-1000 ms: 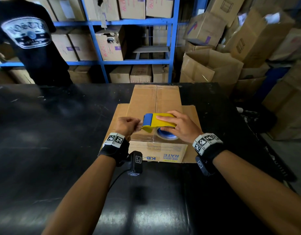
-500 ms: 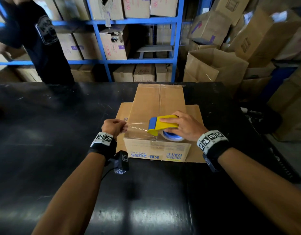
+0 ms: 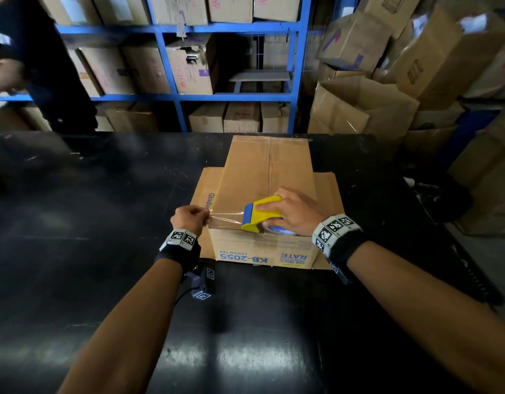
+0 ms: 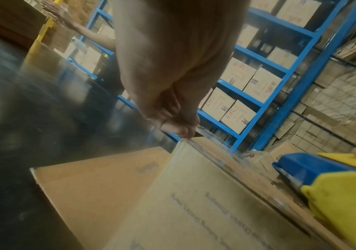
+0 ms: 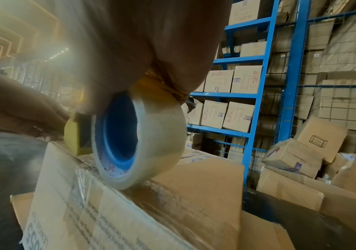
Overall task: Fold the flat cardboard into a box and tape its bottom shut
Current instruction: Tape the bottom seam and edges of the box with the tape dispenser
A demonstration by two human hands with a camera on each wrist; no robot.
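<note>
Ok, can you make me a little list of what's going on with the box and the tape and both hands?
box: cardboard box, upside down on the black table, flaps closed
tape dispenser: yellow and blue tape dispenser, resting on the box
tape: clear strip of tape stretched from dispenser towards the box's left edge
left hand: left hand pinches the tape's end
right hand: right hand grips the dispenser

Box (image 3: 267,177) on table (image 3: 89,223); dispenser (image 3: 262,213) atop box; shelving (image 3: 231,95) behind.

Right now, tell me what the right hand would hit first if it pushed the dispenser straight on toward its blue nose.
Probably the left hand, which pinches the pulled-out tape at the box's left edge. The right hand grips the tape dispenser; depth is unclear.
</note>
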